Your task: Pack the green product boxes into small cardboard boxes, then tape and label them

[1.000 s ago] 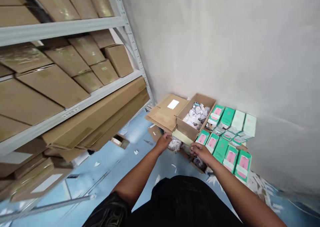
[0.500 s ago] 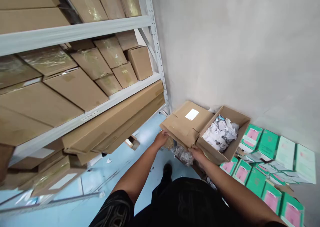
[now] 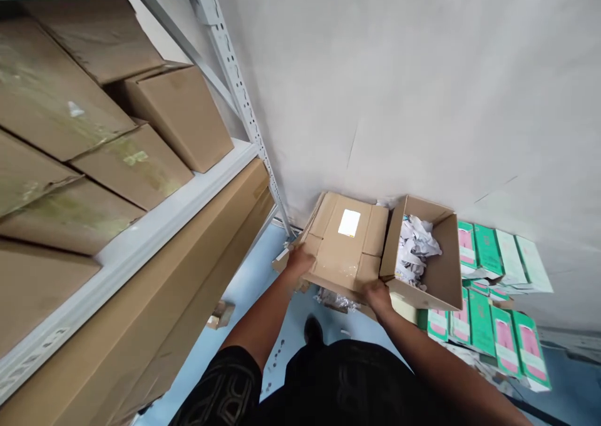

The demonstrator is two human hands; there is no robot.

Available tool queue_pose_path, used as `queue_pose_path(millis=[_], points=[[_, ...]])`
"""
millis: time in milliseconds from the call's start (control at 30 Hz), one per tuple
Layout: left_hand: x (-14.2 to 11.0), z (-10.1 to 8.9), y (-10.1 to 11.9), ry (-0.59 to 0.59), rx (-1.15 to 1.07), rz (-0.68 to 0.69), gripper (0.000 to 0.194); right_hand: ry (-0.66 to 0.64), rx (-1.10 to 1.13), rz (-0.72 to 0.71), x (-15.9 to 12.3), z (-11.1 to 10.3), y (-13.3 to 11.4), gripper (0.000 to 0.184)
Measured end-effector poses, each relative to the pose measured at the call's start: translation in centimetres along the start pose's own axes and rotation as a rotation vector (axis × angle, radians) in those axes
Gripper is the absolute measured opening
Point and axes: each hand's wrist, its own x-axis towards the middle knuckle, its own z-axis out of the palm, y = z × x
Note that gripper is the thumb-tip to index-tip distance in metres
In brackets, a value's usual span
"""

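A brown cardboard box [image 3: 345, 244] with a white label is lifted off the floor, tilted. My left hand [image 3: 299, 262] grips its left lower edge, and my right hand [image 3: 378, 294] grips its lower right corner. Right beside it is an open cardboard box [image 3: 439, 276] holding crumpled white paper scraps [image 3: 416, 248]; I cannot tell if it is joined to the held box. Under the boxes lies a crinkled clear plastic bag [image 3: 333, 299] on the blue floor.
A grey metal shelf rack [image 3: 154, 226] stacked with brown cartons fills the left, with long flat cartons [image 3: 154, 332] below. Green and pink packets [image 3: 493, 301] lie on the floor at the right by the white wall [image 3: 399, 88]. A small box [image 3: 220, 313] sits on the floor.
Both hands moved from the plastic bag on the floor to the labelled box and raised it. The view has come closer to the shelves and wall.
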Motion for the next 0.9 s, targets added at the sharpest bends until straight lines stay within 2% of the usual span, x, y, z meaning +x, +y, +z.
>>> queue_pose_path(millis=[67,167,233,300,433,533,633,733,900], points=[[0.4,-0.1,-0.5,-0.006,-0.131,-0.007,0.062,0.022,0.11,-0.033,-0.6,-0.3,-0.5,0.037],[0.4,-0.7,-1.2,-0.063,-0.359,-0.022,0.05,-0.044,0.323,-0.05,-1.3,-0.6,-1.4,0.033],[0.1,-1.3,-1.5,-0.105,-0.422,-0.016,0.041,-0.078,0.37,-0.064,-1.6,-0.7,-1.9,0.03],[-0.6,-2.1,-1.7,-0.128,-0.48,-0.002,0.04,-0.05,0.341,-0.138,-2.1,-0.9,-2.5,0.027],[-2.7,-3.6,-1.8,-0.02,-0.598,-0.004,0.042,-0.009,0.28,-0.364,-4.1,-1.7,-4.2,0.018],[-4.3,-4.5,-1.0,0.051,-0.727,0.01,0.047,-0.022,0.303,-0.476,-6.3,-3.3,-5.8,0.014],[-5.2,-5.5,1.5,0.019,-0.84,0.066,0.06,0.013,0.351,-0.543,-8.3,-5.7,-6.9,0.014],[-5.6,-6.4,5.5,-0.051,-0.899,0.174,0.066,0.053,0.453,-0.53,-9.6,-9.1,-6.8,0.018],[-6.1,-6.7,13.2,-0.181,-0.877,0.399,0.065,0.144,0.61,-0.496,-10.9,-16.3,-4.2,0.048]])
